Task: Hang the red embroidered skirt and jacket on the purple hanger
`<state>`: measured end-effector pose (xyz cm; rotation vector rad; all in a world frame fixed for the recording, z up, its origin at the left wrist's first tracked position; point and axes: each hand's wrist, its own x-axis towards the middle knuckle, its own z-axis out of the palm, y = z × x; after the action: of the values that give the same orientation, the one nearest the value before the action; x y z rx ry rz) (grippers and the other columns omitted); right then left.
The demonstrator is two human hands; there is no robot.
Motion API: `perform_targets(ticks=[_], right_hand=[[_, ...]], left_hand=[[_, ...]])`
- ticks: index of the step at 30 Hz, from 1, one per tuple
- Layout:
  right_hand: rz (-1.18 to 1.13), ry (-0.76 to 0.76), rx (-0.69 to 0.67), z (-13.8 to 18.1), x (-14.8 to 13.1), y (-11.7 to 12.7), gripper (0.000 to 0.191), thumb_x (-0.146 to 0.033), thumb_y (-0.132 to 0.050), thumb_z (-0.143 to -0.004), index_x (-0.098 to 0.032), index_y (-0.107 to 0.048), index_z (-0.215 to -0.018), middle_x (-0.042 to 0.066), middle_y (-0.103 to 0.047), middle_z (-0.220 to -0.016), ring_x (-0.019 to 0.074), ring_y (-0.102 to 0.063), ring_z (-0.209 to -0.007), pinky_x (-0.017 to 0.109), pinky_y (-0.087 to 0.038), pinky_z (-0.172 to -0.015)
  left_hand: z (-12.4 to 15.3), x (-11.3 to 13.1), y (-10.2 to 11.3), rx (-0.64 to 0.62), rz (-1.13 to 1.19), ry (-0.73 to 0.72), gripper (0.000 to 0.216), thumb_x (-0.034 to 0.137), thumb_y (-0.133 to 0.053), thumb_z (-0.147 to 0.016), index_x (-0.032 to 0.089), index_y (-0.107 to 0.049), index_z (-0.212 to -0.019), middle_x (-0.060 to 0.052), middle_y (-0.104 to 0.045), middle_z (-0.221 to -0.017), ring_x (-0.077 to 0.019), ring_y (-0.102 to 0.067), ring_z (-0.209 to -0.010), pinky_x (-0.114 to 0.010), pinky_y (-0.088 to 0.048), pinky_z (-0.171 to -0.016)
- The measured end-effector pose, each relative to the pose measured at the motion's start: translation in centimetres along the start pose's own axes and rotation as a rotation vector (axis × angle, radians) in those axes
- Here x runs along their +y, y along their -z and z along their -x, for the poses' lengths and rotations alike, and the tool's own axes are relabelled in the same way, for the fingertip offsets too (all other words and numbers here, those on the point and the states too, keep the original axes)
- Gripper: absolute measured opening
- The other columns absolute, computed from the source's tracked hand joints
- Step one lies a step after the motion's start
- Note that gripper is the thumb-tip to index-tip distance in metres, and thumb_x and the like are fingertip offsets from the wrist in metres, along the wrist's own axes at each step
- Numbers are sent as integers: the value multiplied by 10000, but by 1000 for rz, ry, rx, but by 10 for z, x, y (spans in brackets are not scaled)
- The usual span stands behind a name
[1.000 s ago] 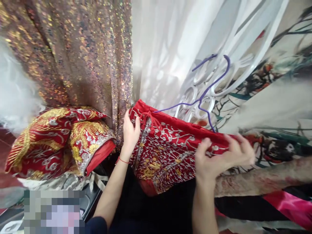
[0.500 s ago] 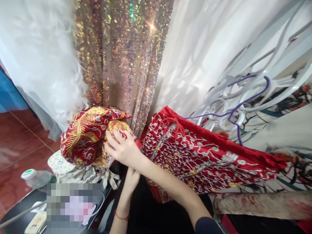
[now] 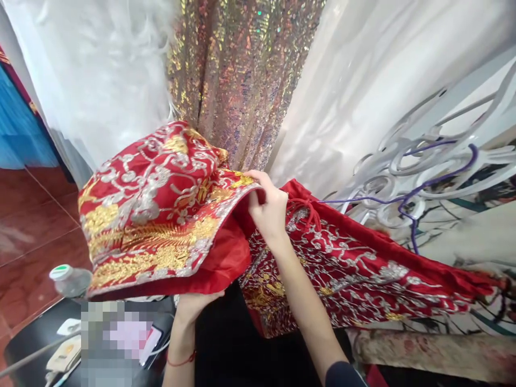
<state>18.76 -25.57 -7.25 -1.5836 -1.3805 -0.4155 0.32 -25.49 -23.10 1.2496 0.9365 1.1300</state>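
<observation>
Gripping red metallic-embroidered garment [image 3: 149, 201], smooth lining [image 3: 226, 252] agape

The red garment [image 3: 153, 199], embroidered gold-and-silver, gapes open.

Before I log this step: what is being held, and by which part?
An embroidered red garment: the right hand grips its trimmed edge; the left hand is underneath, its grip hidden.

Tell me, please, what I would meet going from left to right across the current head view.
Blue fabric, green-capped bottle, red garment with gold and silver embroidery, right hand, purple hanger.
</observation>
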Motion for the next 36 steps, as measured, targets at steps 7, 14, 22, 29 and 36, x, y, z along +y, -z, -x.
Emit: perform_targets(ticks=[7,14,22,29,36], right_hand=[[-90,-44,-108,18,17,9,407,-92,-430,-821,-224,-656,-1133,16,-768,-1100,168,-733,-912,301,-566,-863],[-62,-132,-144,26,28,21,376,-137,-443,-821,-209,-590,-1160,56,-756,-1063,208,-728,-883,324,-552,-829],[4,-305,-279,-1,37,20,343,-222,-378,-949,-157,-408,-1284,122,-724,-991,268,-709,-856,395,-537,-815],[206,-401,-402,-26,53,30,326,-144,-395,-920,-145,-469,-1238,129,-736,-1006,271,-703,-891,357,-525,-775],[680,-176,-216,-29,42,51,297,-277,-372,-1013,-161,-633,-1094,146,-720,-1114,292,-620,-1104,388,-432,-916]], left_hand=[[-40,55,-43,185,141,-220,425,540,-672,-818,215,-677,-1092,-77,-744,-1133,-264,-695,-1092,-393,-556,-1002],[-101,130,-80,-58,-452,-518,215,277,-512,-861,178,-538,-672,-19,-653,-660,-147,-573,-612,-257,-450,-607],[-169,217,-184,-140,-759,-699,409,397,-408,-997,125,-692,-883,-130,-741,-958,-207,-652,-886,-317,-454,-829],[-186,207,-231,-400,-994,-847,524,644,-627,-785,128,-700,-841,-120,-699,-825,-279,-676,-881,-330,-483,-842],[-220,177,-236,-424,-1099,-852,385,470,-515,-836,148,-725,-828,-149,-729,-835,-330,-716,-885,-373,-523,-809]])
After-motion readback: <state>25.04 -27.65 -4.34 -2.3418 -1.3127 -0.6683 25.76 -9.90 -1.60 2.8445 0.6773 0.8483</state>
